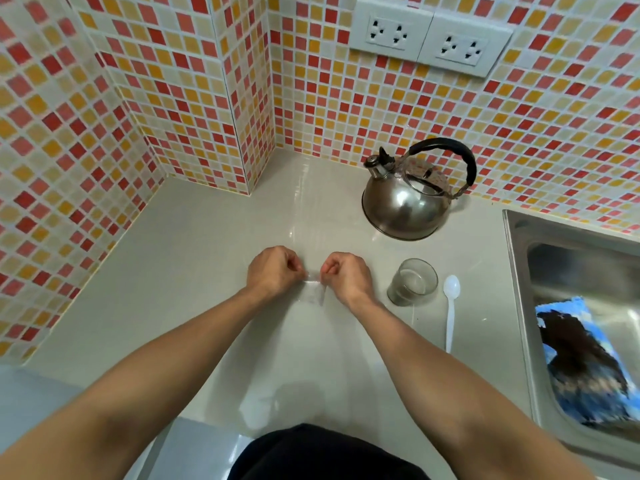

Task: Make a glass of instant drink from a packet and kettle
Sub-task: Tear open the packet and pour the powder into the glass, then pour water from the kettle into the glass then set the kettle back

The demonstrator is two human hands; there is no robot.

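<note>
Both hands hold a small pale packet (314, 292) above the counter, gripping its top edge. My left hand (275, 271) pinches the left corner and my right hand (346, 275) pinches the right corner. The packet hangs down between them, partly see-through and hard to make out. A short clear glass (412, 282) stands just right of my right hand. A white plastic spoon (451, 306) lies to the right of the glass. The steel kettle (408, 199) with a black handle sits behind them near the wall.
A steel sink (519, 258) fills the right side, with a blue and black cloth (585, 362) lying in it. The grey counter (194, 265) ends at tiled walls on the left and back. Two wall sockets (429, 39) sit above the kettle.
</note>
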